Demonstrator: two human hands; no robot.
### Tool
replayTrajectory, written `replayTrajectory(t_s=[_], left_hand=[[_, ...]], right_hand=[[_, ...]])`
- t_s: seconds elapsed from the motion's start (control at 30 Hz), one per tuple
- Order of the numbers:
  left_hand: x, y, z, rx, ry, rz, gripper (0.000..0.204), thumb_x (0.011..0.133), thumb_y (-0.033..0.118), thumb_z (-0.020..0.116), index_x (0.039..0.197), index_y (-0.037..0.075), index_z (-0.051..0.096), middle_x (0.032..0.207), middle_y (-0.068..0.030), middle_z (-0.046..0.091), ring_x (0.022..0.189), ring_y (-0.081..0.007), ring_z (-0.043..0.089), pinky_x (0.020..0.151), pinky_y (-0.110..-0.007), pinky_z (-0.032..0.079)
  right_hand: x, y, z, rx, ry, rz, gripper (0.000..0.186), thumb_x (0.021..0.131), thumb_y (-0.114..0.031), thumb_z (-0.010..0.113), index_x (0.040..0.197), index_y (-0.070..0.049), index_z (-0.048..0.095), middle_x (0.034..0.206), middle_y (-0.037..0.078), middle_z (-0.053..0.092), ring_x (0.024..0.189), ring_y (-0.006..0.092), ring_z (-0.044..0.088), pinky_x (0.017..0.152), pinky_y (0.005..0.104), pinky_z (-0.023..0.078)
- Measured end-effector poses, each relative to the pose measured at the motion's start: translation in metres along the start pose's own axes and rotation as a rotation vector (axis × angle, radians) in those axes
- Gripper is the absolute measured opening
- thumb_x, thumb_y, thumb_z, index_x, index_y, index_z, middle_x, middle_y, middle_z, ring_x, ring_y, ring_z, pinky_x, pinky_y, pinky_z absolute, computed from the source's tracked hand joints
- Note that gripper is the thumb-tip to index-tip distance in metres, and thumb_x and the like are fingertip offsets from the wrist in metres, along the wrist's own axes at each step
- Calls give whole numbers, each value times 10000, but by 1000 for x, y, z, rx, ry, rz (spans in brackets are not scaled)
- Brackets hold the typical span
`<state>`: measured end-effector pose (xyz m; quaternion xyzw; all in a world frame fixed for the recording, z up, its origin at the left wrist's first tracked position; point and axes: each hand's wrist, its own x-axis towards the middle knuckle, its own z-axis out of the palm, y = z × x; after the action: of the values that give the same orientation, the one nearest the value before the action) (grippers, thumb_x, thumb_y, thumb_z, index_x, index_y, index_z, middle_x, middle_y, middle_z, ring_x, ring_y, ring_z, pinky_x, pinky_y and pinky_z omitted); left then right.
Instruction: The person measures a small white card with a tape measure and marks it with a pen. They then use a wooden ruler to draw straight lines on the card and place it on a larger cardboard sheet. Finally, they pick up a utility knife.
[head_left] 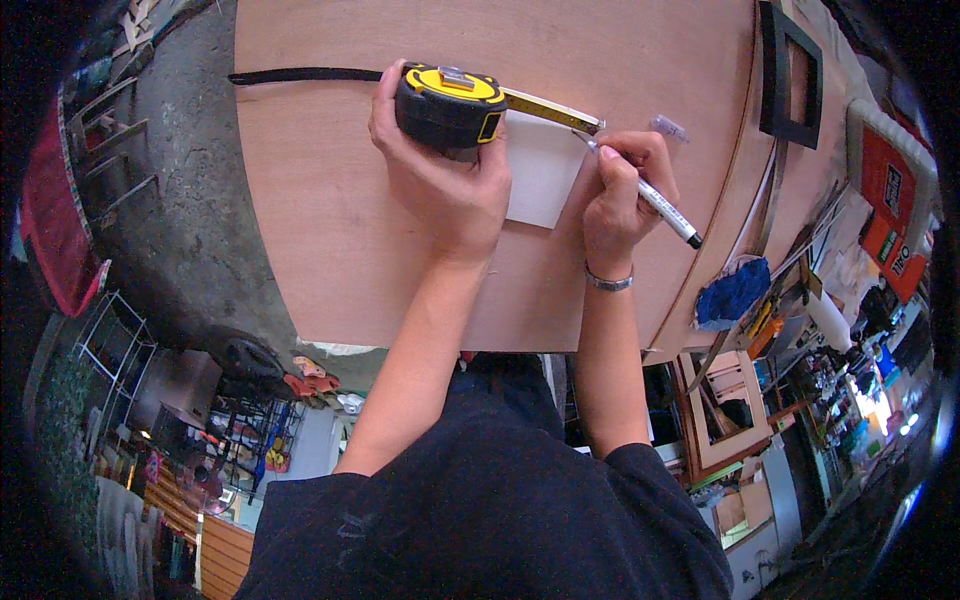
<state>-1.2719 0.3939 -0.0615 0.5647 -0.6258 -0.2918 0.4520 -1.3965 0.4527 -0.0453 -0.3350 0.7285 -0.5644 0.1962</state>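
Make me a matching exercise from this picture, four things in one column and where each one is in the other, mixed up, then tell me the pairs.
Things:
1. tape measure
2. pen
3. sheet
4. strip

Places:
A. white, lying between the two hands
B. held in the right hand
C. black, lying to the left of the left hand
D. held in the left hand

Pairs: 1-D, 2-B, 3-A, 4-C
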Motion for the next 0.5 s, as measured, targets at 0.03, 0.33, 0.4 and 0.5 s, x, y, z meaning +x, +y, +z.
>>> replayTrajectory(t_s=[0.03,0.33,0.4,0.5], left_hand=[[0,0,0,3,0,8,910,748,20,834,1489,1,306,1376,-210,457,1263,-347,520,1069,-412,464],[6,11,-5,-11,0,-32,843,744,63,868,1437,5,391,1323,-189,505,1150,-296,600,1001,-387,531],[9,17,-7,-25,-11,-52,814,736,74,879,1411,5,431,1282,-177,537,1120,-275,615,979,-378,546],[9,25,-9,-30,-4,-63,782,725,89,891,1380,1,473,1226,-159,574,1109,-251,618,954,-368,563]], right_hand=[[-1,1,-1,3,0,-9,94,862,-31,545,803,6,609,697,-8,522,582,35,377,516,208,266],[-2,-5,-21,384,185,258,77,850,-35,545,783,-4,563,734,1,498,602,51,367,522,218,268],[-9,-8,-28,327,209,254,66,847,-42,549,799,-1,563,739,19,515,583,52,362,507,212,268],[-24,-9,-43,347,218,272,70,833,-60,553,826,7,570,767,67,557,565,72,382,502,201,297]])
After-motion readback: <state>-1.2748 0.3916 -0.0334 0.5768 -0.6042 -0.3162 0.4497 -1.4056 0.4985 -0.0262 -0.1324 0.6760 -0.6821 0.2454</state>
